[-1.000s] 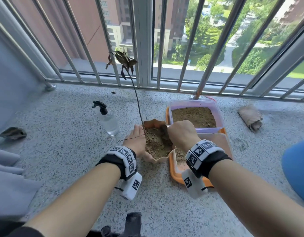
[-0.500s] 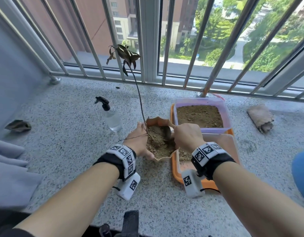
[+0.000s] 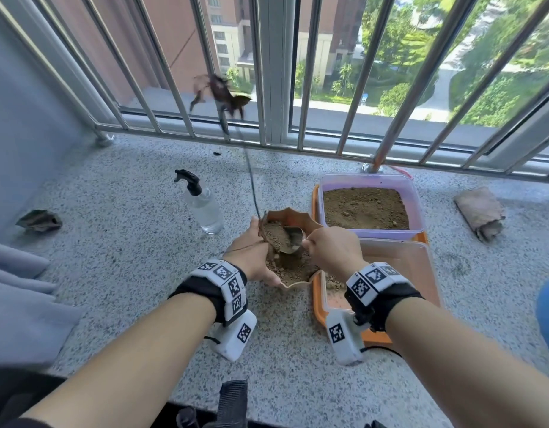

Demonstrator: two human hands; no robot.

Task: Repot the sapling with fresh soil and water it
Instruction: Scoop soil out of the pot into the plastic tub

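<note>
At frame centre the pot [image 3: 293, 223] is being filled. The sapling [image 3: 251, 177] rises from its left edge, steadied by the left hand [image 3: 251, 253]. The right hand [image 3: 333, 250] grips a scoop [image 3: 291, 240] resting in the soil. Next, probably another scoop from the soil tub [image 3: 367, 208] at upper right.

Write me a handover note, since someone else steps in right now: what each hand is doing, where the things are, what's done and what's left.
Left hand: holds the sapling at its base, against the left rim of the pot.
Right hand: grips a small metal scoop, its bowl down in the pot's soil.
Soil tub: behind the right hand, on the orange tray, with plenty of soil in it.
Spray bottle: upright, left of the pot, untouched.
Done: sapling in the pot, pot partly filled.
Left: probably top up and firm the soil, then water.
</note>
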